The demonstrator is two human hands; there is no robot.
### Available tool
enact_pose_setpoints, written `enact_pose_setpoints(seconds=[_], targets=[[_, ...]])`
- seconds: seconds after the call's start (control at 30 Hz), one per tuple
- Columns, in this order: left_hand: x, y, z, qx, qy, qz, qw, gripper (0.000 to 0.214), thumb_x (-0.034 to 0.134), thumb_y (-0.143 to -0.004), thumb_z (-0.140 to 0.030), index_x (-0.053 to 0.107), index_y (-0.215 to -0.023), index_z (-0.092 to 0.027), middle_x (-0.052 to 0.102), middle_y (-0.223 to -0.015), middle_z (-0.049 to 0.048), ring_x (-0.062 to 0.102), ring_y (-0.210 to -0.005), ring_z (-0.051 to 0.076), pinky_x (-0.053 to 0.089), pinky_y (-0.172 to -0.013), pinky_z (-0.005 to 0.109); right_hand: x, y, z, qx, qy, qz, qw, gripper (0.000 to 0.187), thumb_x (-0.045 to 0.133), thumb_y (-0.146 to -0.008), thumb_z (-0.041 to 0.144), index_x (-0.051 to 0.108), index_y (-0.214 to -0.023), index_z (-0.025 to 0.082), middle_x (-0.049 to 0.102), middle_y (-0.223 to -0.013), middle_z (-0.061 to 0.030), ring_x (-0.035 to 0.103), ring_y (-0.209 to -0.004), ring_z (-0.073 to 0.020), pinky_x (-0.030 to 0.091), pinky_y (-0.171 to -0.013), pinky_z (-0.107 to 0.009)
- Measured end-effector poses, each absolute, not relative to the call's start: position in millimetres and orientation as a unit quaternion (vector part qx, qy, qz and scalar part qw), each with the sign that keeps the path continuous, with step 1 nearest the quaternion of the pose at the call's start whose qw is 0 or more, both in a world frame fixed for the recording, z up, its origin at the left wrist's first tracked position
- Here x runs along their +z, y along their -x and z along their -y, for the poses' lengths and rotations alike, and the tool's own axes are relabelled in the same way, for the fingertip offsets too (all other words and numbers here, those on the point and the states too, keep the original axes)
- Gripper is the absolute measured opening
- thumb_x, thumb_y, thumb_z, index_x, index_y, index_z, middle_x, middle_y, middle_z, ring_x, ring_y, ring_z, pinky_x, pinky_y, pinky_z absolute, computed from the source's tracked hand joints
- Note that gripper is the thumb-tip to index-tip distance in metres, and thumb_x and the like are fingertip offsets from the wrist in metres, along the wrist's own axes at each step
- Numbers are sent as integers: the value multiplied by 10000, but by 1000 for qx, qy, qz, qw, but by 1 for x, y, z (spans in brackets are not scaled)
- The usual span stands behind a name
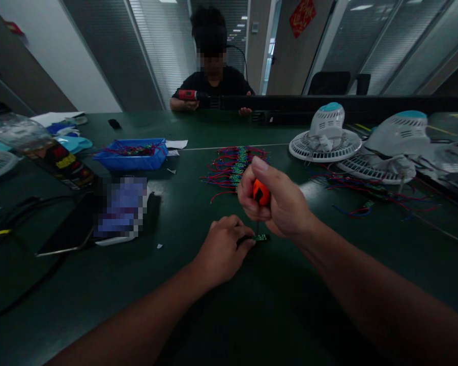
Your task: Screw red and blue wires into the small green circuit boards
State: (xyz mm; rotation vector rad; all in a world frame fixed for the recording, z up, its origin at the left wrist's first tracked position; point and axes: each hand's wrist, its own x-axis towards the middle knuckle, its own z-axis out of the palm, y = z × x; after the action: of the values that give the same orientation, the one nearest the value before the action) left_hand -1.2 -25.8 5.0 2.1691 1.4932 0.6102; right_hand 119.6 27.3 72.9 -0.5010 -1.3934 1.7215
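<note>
My right hand [278, 203] is wrapped around the orange and black handle of a screwdriver [261, 192], held upright. Its thin shaft points down to a small green circuit board [262, 237] on the table; whether the tip touches it, I cannot tell. Fingers of my left hand [226, 249] pinch the left end of that board against the green tabletop. Just beyond my hands lies a row of green circuit boards [239, 165] with red and blue wires fanning out on both sides.
A blue tray [132, 158] of wired boards sits at the left, behind a phone [68, 229] and a tilted bottle [46, 147]. White fan-like housings [325, 140] and loose wires [381, 195] lie at the right. Across the table, a person [213, 76] holds a red tool [188, 95].
</note>
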Motion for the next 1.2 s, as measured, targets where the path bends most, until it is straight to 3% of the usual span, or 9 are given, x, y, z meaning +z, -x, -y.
enact_pose_setpoints(seconds=[0.13,0.43,0.8,0.97,1.07,1.2], targets=[[6,1,26,217,-777,-547,221,162,567,-856,-233,700,-947,-223,622,-931,35,571,-915,205,425,-828,391,64,-116,-26,636,206,533,518,263,595,-834,410,447,-723,223,521,-598,95,328,-339,-25,199,-325,-172],[1,2,26,228,-778,-547,208,155,601,-845,-255,702,-959,-229,632,-936,22,576,-918,201,412,-813,386,66,-111,-18,564,276,475,616,226,522,-858,300,424,-662,241,469,-492,81,360,-342,-73,218,-306,-190],[2,2,26,227,-776,-548,213,155,591,-850,-244,704,-952,-217,623,-934,25,576,-918,197,424,-823,373,70,-117,-25,618,258,496,553,215,450,-743,228,467,-528,223,382,-360,76,268,-297,-71,225,-312,-215],[3,1,25,222,-778,-545,220,161,581,-852,-228,710,-948,-220,614,-921,25,567,-927,198,436,-831,365,71,-123,-30,698,183,514,463,181,447,-669,261,451,-493,221,352,-344,77,213,-303,-60,165,-321,-207],[4,0,25,222,-776,-547,222,157,578,-852,-220,716,-928,-220,610,-917,28,563,-932,200,438,-836,366,71,-125,-33,735,141,520,411,201,454,-694,290,444,-505,221,330,-332,89,169,-295,-51,136,-319,-204],[3,0,26,234,-774,-544,225,157,581,-846,-209,717,-924,-222,612,-910,31,568,-922,199,441,-834,364,68,-122,-33,714,149,521,443,289,521,-799,390,436,-582,218,368,-374,107,201,-304,-40,163,-315,-189]])
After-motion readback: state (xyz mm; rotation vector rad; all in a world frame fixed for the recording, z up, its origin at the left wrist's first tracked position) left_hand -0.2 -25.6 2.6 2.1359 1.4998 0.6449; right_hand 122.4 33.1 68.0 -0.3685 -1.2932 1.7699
